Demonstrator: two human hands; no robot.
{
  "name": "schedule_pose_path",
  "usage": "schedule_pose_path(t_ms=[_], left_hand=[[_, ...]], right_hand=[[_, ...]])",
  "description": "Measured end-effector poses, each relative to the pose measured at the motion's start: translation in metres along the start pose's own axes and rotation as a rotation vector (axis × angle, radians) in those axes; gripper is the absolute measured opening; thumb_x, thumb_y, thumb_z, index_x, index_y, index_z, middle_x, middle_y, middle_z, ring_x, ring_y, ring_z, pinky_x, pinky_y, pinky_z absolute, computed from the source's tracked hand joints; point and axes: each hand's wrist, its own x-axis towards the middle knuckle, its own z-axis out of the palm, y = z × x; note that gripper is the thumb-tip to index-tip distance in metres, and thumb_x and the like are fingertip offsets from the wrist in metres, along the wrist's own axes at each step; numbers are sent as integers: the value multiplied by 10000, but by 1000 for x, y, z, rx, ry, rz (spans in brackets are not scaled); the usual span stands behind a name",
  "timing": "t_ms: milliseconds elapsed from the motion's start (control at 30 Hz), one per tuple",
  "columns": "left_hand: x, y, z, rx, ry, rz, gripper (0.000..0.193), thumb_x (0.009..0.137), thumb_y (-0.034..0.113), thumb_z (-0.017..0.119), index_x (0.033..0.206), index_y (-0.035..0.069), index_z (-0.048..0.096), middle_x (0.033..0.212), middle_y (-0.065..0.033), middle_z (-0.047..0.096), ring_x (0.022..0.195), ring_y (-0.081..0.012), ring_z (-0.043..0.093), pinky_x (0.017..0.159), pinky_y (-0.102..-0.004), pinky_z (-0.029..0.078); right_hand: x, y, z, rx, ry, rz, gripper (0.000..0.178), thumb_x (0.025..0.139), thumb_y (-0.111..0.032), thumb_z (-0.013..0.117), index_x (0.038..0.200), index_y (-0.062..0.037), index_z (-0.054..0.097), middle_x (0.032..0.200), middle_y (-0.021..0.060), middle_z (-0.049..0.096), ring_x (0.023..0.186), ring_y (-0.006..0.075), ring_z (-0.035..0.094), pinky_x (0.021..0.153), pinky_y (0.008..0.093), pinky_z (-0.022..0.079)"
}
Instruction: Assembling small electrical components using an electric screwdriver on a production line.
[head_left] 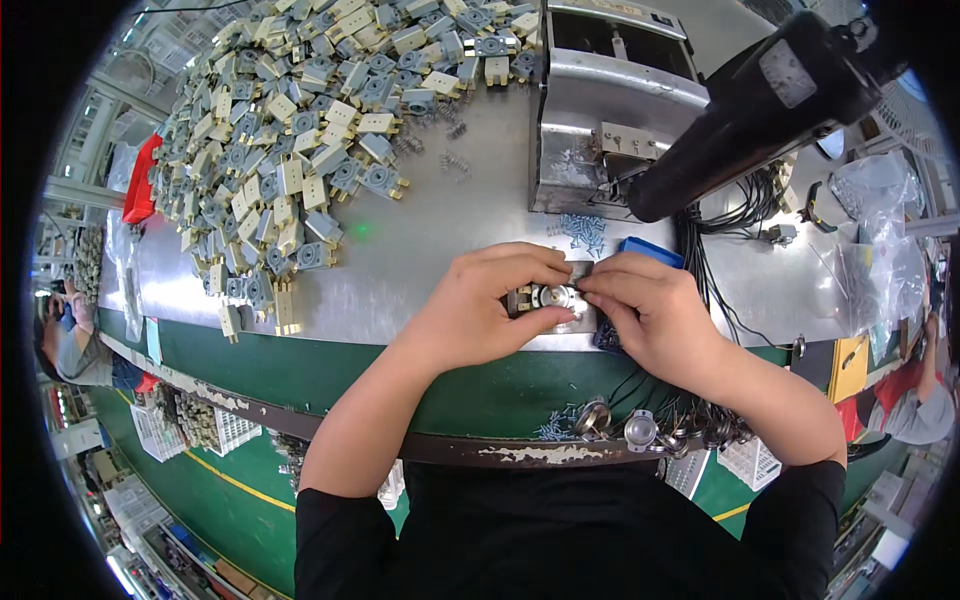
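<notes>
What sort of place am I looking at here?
Probably a factory assembly workshop: a large heap of grey-and-cream block-shaped parts and a small pile of pale-blue screws lie on a shiny metal benchtop, and a painted yellow line crosses the green floor.

A yellow line (240, 482) crosses the green floor (245, 520); a clear plastic bag (875, 190) lies right.

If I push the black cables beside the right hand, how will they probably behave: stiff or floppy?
The black cables would probably flex, since they curve loosely across the metal tabletop. Those bunched together may drag one another along. The ones near the right hand look thin, so they would likely shift under little force.
</notes>
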Motion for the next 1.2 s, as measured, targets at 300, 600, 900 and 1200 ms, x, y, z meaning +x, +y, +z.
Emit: schedule_pose_path(t_ms=[300,600,900,1200], left_hand=[[2,-2,-3,-6,-11,2,366,751,73,922,1068,9,750,1178,-154,764,1151,-318,735,984,-398,586],[1,-5,-4,-40,-30,5,343,765,80,905,1067,13,756,1160,-134,773,1150,-315,735,974,-407,590],[-1,-7,-5,-65,-1,26,332,774,89,905,1057,2,754,1146,-153,768,1099,-329,748,945,-400,593],[-1,-6,-6,-69,-3,22,332,781,97,897,1066,15,748,1124,-152,763,1047,-344,747,912,-411,591]], right_hand=[[4,5,-1,20,-16,11,200,857,84,739,1047,24,762,1001,168,737,866,326,728,759,371,589],[16,29,-7,-117,-76,-221,276,777,108,755,1028,-3,780,1018,148,733,886,317,703,770,388,577],[22,5,-11,-61,-49,-170,267,809,127,722,1041,8,776,1009,144,735,912,316,711,791,378,575],[36,-15,-25,48,-172,16,248,870,76,725,1111,27,750,964,145,755,894,255,748,808,324,566]])
